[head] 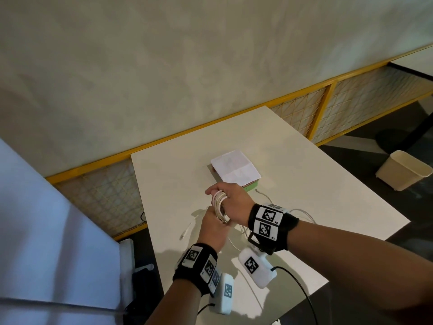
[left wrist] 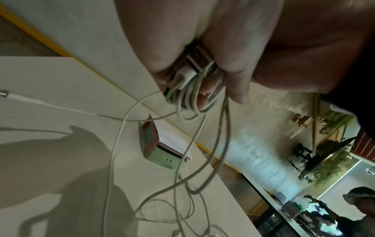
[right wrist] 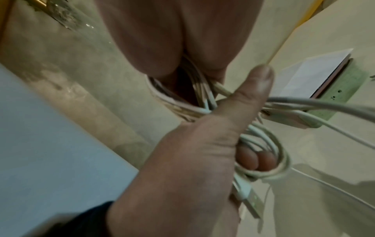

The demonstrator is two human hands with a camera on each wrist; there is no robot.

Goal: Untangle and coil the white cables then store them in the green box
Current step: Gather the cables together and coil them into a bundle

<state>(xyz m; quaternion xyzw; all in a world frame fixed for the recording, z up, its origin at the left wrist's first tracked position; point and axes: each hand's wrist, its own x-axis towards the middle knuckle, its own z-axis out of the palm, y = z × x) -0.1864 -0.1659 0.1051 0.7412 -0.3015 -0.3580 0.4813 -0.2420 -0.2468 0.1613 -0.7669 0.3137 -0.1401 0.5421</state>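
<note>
I held the coil of white cables (head: pixel 220 208) up over the table (head: pixel 304 184) with both hands. My right hand (head: pixel 234 202) and my left hand (head: pixel 210 228) had fingers curled round it. The green box (head: pixel 250 186) sat just behind the coil, nearer my right hand. Loose cable (left wrist: pixel 113 152) hung below the coil.

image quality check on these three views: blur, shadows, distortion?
Head view: sharp, wide-angle bend on the yellow rail, soft hand shadows on the table. Left wrist: left hand close and soft, hard dark shadow on the table, green box readable. Right wrist: motion blur smears the white cables, tilted horizon.
</note>
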